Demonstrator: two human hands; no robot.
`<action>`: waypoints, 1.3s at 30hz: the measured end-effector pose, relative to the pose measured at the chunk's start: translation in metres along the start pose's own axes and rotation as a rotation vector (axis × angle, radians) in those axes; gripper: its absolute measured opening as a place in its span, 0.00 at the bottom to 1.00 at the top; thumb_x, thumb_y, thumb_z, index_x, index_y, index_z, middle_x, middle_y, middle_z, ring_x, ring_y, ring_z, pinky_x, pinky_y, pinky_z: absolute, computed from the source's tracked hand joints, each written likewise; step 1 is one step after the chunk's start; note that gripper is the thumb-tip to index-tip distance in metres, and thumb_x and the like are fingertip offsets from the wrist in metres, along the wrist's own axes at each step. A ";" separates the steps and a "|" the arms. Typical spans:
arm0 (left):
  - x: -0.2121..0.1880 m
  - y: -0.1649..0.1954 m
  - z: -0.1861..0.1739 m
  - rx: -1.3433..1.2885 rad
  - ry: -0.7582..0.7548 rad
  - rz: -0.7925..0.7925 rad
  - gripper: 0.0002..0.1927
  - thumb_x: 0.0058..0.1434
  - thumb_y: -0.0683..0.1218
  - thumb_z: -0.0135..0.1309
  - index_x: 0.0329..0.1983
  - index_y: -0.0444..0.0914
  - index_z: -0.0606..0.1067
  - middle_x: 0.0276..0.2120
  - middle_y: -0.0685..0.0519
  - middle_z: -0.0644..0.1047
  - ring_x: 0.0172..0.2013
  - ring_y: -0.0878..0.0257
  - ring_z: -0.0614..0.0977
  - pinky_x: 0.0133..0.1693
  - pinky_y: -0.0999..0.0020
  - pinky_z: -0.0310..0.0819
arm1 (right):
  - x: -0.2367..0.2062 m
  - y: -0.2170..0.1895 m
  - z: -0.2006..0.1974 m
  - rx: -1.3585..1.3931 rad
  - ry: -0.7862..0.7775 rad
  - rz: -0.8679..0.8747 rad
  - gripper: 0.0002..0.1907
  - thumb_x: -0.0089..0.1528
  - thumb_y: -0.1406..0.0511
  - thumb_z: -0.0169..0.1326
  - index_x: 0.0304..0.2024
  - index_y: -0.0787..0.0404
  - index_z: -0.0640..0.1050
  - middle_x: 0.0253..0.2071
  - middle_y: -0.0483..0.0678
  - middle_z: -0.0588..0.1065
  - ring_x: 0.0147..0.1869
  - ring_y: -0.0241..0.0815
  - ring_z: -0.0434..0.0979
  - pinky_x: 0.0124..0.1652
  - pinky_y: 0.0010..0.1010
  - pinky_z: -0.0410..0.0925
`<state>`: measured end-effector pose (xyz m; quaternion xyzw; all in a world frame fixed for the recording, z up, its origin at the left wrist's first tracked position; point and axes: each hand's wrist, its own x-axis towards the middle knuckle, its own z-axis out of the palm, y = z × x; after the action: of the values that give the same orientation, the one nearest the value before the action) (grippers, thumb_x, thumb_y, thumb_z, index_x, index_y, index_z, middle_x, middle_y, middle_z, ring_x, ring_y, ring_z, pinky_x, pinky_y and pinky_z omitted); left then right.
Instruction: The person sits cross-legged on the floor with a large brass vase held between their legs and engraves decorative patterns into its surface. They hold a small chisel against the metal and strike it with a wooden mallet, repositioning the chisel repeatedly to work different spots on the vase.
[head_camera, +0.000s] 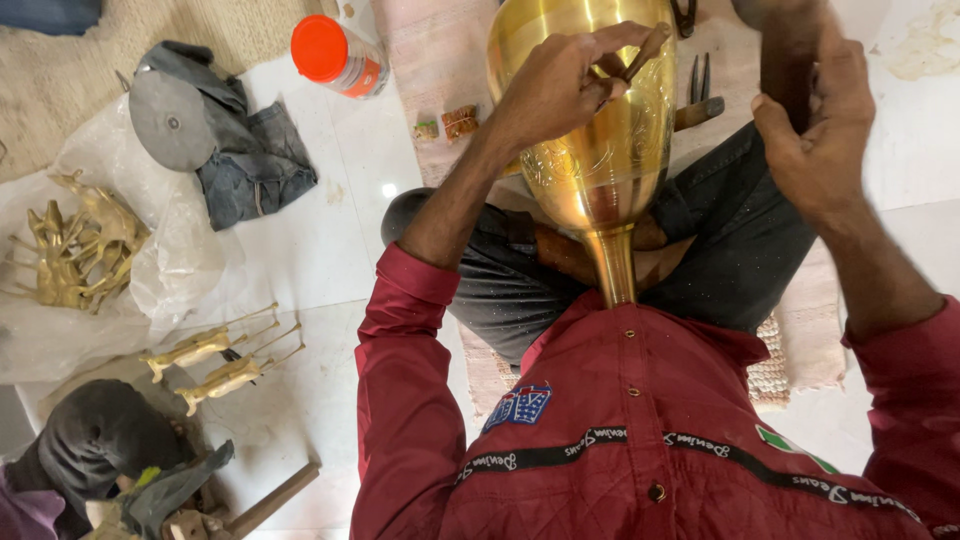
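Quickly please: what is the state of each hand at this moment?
Left hand: closed, pinching a thin brown chisel-like tool against the engraved shiny brass vase.
Right hand: closed around a dark blurred handle.

White floor (330, 250) — brass figurines (215, 360), jar (340, 55)

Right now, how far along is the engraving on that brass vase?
Done: an engraved floral band shows on the brass vase below the left hand. In hand: the left hand sets a thin chisel against the vase wall while the right hand is raised gripping a dark tool, blurred. Left: the polished surface above the band and the stem look plain. The far side is hidden.
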<state>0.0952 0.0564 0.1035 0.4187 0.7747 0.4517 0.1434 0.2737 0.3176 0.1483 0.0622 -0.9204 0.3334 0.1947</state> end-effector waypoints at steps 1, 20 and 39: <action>-0.003 0.001 0.000 -0.012 0.006 -0.006 0.28 0.65 0.33 0.54 0.66 0.48 0.72 0.44 0.49 0.86 0.40 0.62 0.91 0.42 0.65 0.92 | 0.003 -0.004 0.000 0.001 -0.012 -0.014 0.36 0.66 0.80 0.58 0.76 0.63 0.65 0.54 0.54 0.66 0.55 0.48 0.73 0.53 0.37 0.73; -0.026 -0.001 0.013 -0.135 0.171 -0.019 0.25 0.69 0.39 0.57 0.67 0.49 0.70 0.51 0.45 0.84 0.46 0.55 0.90 0.50 0.58 0.91 | 0.031 0.002 -0.018 -0.404 -0.215 -0.189 0.34 0.69 0.75 0.59 0.78 0.58 0.71 0.56 0.51 0.69 0.51 0.42 0.76 0.49 0.32 0.73; -0.046 0.002 0.030 -0.213 0.307 -0.140 0.25 0.70 0.39 0.56 0.69 0.48 0.70 0.48 0.47 0.86 0.44 0.58 0.91 0.48 0.61 0.92 | 0.070 -0.054 -0.023 -0.031 -0.218 0.046 0.26 0.69 0.78 0.57 0.70 0.65 0.74 0.53 0.63 0.71 0.46 0.51 0.76 0.44 0.40 0.71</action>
<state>0.1425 0.0386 0.0811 0.2724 0.7626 0.5784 0.0982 0.2301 0.2919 0.2238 0.0741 -0.9423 0.3149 0.0866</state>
